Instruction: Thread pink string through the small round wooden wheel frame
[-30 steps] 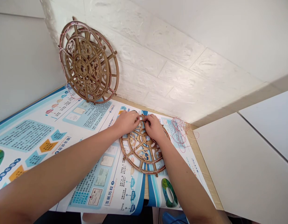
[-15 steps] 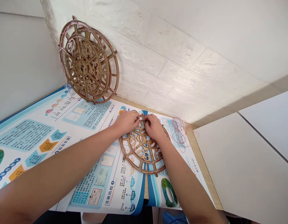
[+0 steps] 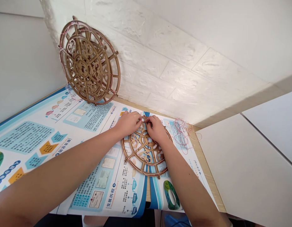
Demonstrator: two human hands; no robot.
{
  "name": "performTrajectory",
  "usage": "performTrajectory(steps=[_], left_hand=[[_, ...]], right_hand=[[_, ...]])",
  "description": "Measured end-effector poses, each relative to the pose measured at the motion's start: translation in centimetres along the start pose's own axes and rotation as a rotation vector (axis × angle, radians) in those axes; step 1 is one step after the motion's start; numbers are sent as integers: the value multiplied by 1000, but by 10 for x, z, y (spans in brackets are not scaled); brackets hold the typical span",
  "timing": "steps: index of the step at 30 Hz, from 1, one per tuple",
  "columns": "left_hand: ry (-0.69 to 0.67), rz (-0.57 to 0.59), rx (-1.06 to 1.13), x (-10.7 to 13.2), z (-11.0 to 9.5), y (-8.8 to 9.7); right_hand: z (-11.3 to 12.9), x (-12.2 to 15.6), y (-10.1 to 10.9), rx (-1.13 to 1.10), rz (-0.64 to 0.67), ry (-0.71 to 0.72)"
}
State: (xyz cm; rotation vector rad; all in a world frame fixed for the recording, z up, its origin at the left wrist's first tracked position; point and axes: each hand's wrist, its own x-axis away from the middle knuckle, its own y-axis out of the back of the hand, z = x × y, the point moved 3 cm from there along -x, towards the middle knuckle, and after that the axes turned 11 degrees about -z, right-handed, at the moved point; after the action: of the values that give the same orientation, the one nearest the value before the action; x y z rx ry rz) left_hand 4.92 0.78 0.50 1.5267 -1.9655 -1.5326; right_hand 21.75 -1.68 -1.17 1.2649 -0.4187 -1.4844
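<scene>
A round brown openwork frame (image 3: 145,140), with spokes, scrolls and a hub, lies flat on the printed sheets. Thin pinkish wire runs along its rim and crosses its lower part. At the far edge, my left hand (image 3: 130,123) is closed with its fingertips pinched at the rim. Just beside it, my right hand (image 3: 156,128) is also closed, thumb and fingers pressed together at the same rim. Whatever the right fingertips pinch is too small to make out. My right hand and forearm cover part of the frame's right side.
Several similar frames (image 3: 84,70) lean stacked against the white brick-patterned wall (image 3: 183,72) at back left, wire hanging from them. A loose tangle of pinkish wire (image 3: 182,130) lies right of my hands. Printed sheets (image 3: 89,170) cover the table; a white panel (image 3: 233,157) stands at right.
Both hands stay at the far rim in nearly the same pose. The view has shifted very slightly; nothing else visibly moves.
</scene>
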Motion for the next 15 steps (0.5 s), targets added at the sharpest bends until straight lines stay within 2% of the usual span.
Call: performTrajectory(steps=[15], left_hand=[[13, 22, 0, 0, -1, 1]], right_hand=[[-2, 0, 0, -13, -1, 5]])
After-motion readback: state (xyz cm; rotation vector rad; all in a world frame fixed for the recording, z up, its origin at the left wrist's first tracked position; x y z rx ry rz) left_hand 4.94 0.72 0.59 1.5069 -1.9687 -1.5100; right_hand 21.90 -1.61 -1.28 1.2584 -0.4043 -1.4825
